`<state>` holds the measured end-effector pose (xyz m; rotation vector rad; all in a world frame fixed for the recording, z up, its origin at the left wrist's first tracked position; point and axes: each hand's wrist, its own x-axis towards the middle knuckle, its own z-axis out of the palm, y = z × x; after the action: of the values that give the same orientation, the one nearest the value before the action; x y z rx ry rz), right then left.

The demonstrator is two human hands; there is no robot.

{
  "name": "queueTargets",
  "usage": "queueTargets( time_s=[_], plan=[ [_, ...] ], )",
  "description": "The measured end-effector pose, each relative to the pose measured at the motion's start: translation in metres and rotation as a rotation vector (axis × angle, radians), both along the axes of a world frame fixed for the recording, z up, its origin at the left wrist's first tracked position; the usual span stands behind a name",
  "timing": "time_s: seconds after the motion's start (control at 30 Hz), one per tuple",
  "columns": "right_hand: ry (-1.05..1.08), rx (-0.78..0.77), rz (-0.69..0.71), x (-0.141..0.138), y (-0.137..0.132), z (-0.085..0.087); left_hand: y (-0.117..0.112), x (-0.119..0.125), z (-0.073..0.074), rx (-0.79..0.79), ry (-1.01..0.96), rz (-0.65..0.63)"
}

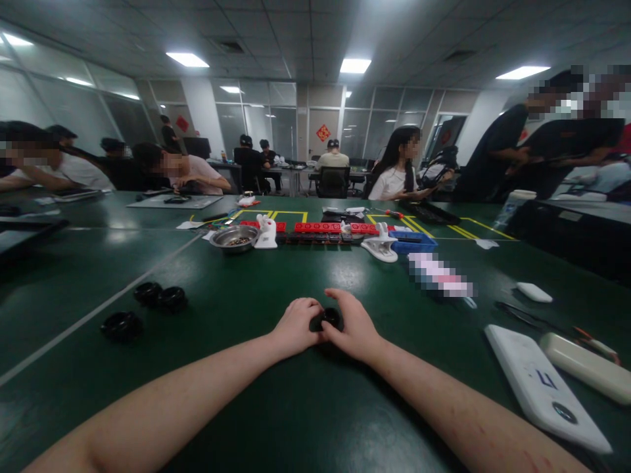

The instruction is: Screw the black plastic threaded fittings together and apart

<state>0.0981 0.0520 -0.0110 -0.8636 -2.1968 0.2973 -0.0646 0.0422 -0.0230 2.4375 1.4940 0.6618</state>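
Both hands, left and right, clamped together on one small black round part. Three similar black parts lying untouched well apart on the green table, seemingly awaiting handling.

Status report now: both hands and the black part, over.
Left hand and right hand both closed on one small black round part. Part on green table. Nothing blocking.

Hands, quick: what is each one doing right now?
Left hand: closed around the left side of the small black round part on the green table.
Right hand: closed on the same part from the right.
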Motion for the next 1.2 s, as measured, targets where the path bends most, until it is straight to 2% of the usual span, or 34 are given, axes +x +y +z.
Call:
queueTargets(
  time_s=[0.07, 0.13, 0.23, 0.3, 0.37, 0.47, 0.57, 0.67, 0.73, 0.8, 0.9, 0.97, 1.03, 1.2],
  plan=[
    [0.024, -0.017, -0.077, -0.0005, 0.0018, -0.0007, -0.0004, 0.0002, 0.0004, 0.007, 0.004, -0.010],
    [0.031, -0.054, -0.092, -0.0008, 0.0033, -0.0018, -0.0006, 0.0004, 0.0012, 0.004, -0.003, -0.007],
    [0.031, -0.086, 0.016, -0.0004, 0.0028, -0.0025, -0.0002, 0.0004, 0.0017, -0.010, -0.018, -0.010],
    [0.033, -0.062, 0.114, 0.0003, 0.0009, -0.0018, 0.0004, 0.0002, 0.0012, -0.014, -0.023, -0.004],
    [0.030, -0.015, 0.152, 0.0008, -0.0005, -0.0006, 0.0009, 0.0000, 0.0004, -0.008, -0.018, 0.005],
    [0.036, 0.009, 0.050, 0.0002, 0.0006, -0.0003, 0.0007, -0.0003, 0.0001, 0.010, 0.000, -0.005],
    [0.060, -0.064, -0.043, -0.0013, 0.0032, -0.0020, 0.0004, -0.0003, 0.0002, 0.012, 0.003, -0.019],
    [0.057, -0.102, 0.067, -0.0020, 0.0022, -0.0025, 0.0012, -0.0001, -0.0005, -0.003, -0.007, -0.006],
    [0.044, -0.067, 0.177, -0.0019, -0.0002, -0.0012, 0.0018, 0.0001, -0.0008, -0.021, -0.007, 0.009],
    [0.030, -0.010, 0.209, -0.0015, -0.0019, 0.0003, 0.0018, 0.0002, -0.0002, -0.026, -0.001, 0.013],
    [0.021, 0.035, 0.090, -0.0010, -0.0003, 0.0004, 0.0005, 0.0002, 0.0012, -0.004, 0.002, -0.008],
    [0.038, 0.001, 0.006, -0.0011, 0.0025, -0.0013, -0.0003, 0.0001, 0.0014, 0.012, 0.000, -0.019],
    [0.065, -0.046, -0.010, -0.0013, 0.0045, -0.0032, -0.0002, -0.0001, 0.0005, 0.018, -0.006, -0.018],
    [0.075, -0.054, 0.166, -0.0005, 0.0017, -0.0021, 0.0024, -0.0008, -0.0028, -0.004, -0.012, 0.003]
  ],
)
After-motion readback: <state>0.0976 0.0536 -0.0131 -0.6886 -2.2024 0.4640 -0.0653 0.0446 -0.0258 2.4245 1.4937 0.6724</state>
